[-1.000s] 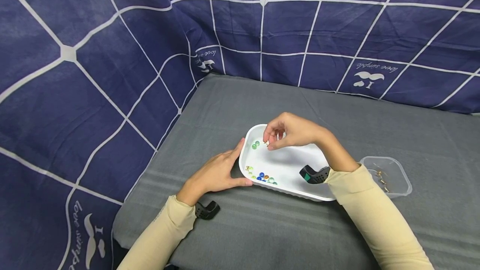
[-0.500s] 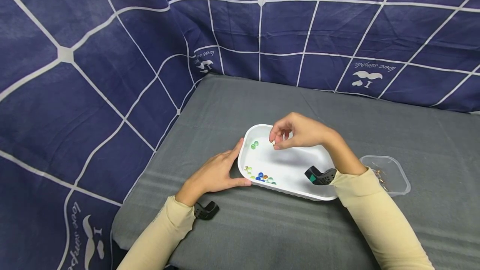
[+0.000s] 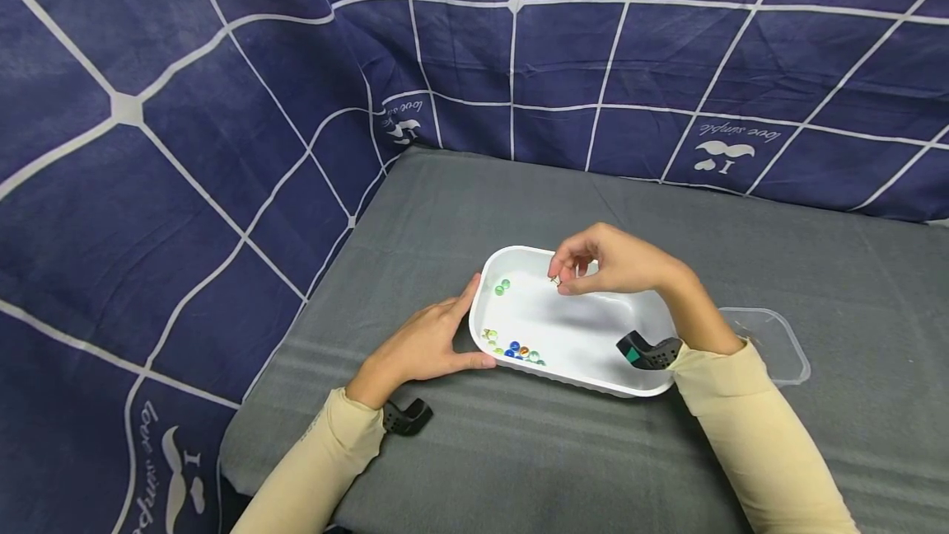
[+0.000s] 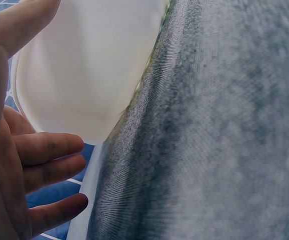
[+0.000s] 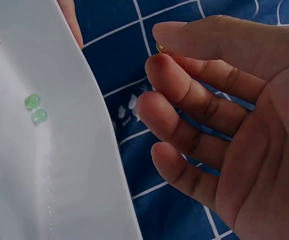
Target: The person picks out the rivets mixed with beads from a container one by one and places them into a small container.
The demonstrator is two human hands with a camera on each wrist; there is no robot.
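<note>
In the head view a white tray point(image 3: 593, 377) lies on the grey cloth. My left hand point(image 3: 426, 343) rests against its left end, thumb and fingers spread along the rim and fairly straight. Above the tray my right hand point(image 3: 611, 260) pinches a small gold-coloured metal piece point(image 3: 556, 280) between thumb and fingers. In the right wrist view only a sliver of the gold piece point(image 5: 162, 48) shows between the fingertips. Two green marbles point(image 3: 502, 288) sit near the tray's far left corner. Blue marbles point(image 3: 513, 350) and several others gather along its near left side.
A clear plastic box point(image 3: 789, 353) stands right of the tray, partly covered by the right sleeve point(image 3: 749, 410). Dark blue cloth with white lines point(image 3: 578, 56) hangs behind and to the left. Grey cloth point(image 3: 474, 204) covers the surface.
My right hand has moved to the right over the tray with the gold piece in its pinch. Its forearm now hides most of the gold pieces in the clear box. The left hand stays put.
</note>
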